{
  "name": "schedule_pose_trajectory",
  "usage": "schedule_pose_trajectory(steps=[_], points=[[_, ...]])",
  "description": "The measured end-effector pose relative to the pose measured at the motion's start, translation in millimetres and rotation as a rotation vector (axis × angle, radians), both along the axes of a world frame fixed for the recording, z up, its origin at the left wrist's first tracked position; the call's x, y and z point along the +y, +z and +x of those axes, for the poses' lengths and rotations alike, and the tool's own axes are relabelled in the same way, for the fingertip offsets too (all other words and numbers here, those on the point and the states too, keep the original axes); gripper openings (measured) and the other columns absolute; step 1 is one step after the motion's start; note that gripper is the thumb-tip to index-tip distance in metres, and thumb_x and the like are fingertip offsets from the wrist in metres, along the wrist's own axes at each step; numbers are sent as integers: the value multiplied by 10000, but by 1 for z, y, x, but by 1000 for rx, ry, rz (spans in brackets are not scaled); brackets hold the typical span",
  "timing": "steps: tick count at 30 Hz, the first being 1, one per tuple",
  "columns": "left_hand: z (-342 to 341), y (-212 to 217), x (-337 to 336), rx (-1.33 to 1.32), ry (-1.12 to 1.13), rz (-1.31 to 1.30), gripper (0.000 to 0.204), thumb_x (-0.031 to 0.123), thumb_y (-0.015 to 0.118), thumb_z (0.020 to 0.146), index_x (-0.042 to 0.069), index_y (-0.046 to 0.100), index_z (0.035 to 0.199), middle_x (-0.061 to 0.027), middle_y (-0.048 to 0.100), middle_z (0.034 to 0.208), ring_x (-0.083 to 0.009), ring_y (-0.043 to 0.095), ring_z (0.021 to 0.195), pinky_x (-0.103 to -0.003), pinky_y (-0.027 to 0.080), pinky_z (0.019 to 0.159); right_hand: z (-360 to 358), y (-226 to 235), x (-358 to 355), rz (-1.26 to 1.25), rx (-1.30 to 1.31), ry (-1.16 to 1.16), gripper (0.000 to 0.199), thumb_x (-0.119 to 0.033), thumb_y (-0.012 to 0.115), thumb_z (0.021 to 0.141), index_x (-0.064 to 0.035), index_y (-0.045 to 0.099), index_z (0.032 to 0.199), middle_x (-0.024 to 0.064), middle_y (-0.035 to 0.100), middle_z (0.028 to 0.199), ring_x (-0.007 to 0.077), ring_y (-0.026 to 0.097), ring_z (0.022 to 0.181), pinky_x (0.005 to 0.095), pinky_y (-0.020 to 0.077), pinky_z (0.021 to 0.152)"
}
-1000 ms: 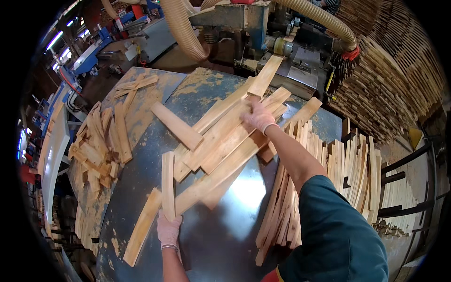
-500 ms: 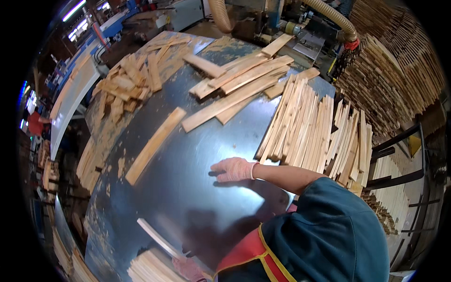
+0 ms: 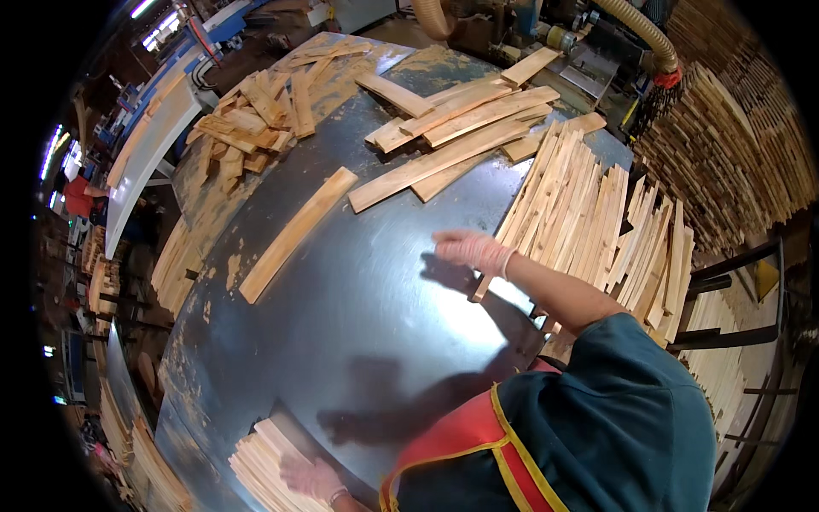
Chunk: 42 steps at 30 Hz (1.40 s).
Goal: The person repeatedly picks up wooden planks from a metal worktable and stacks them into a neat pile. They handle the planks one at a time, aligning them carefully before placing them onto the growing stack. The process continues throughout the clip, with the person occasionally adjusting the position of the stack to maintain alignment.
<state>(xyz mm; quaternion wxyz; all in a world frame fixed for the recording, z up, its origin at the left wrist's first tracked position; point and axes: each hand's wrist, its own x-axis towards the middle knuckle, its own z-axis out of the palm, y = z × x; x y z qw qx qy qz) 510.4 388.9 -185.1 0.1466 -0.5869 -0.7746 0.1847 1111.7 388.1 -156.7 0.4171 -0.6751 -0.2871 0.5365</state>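
head view: pale wood boards, prob. light enough one at a time, but a full armful would get heavy; stiff along the length, little give, not fragile, though thin edges & corners could chip or splinter. sawn faces look fairly smooth, so w/ gloves on they'd likely slide a bit over each other & over the slick dark tabletop [image 3: 367, 316]. best hold is prob. across the narrow width nr mid-length, thumb on one edge, fingers on the other; for a bundle, squeeze from both outer sides so none slip out. the near-left bundle of boards [image 3: 256, 461] sits at the near left of the table, slats side by side, ends roughly lined up, pale cream w/ thin dark gaps btwn. left hand [image 3: 311, 478], in a pinkish knit glove, is over its right side; motion blur, so can't tell how far the fingers are spread or if they grip a slat. right hand [image 3: 473, 249], same sort of glove, hangs over the table just left of the right-hand row of boards [image 3: 554, 205], fingers loosely out & slightly bent, nothing seen in them. lone board [image 3: 299, 235] lies flat & slantwise mid-left, yellowish, slightly bowed-looking (could be lens). far side: loose overlapping boards [image 3: 486, 115], honey-toned w/ some darker grain; far left, jumbled short pieces [image 3: 247, 124] amid sawdust.
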Motion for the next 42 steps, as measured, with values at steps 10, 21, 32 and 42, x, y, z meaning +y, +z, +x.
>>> schedule_pose_trajectory(steps=[10,21,32,42], points=[[509,7,190,-687,-1136,-242,1071,424,937,607,22,475,1486,-198,477,1537,-406,402,1452,-463,360,1191,195,-34,26,138,-16,-535,288,-244,693,954,-22,685,1137,19,637,908,123,560,789,279,486,703],[664,-26,212,-359,-1142,-516,1037,536,811,751,150,381,1612,-191,498,1545,-347,462,1448,-526,379,1154,192,-19,-12,140,156,-402,711,-376,726,997,8,490,1547,61,666,1250,162,612,1086,315,506,987],[306,-20,137,-892,-646,-725,444,274,725,855,78,658,1247,-195,754,988,-406,722,983,-507,559,852,46,0,-19,53,269,-141,696,-346,739,985,-37,491,1558,50,668,1213,173,609,1048,308,506,966],[14,-8,-97,-347,-290,-23,446,308,611,956,48,641,1318,-187,684,1254,-394,646,1146,-516,520,953,-114,-15,-18,76,437,-19,502,-235,768,955,-67,645,1411,26,660,1018,136,576,876,291,509,792]])
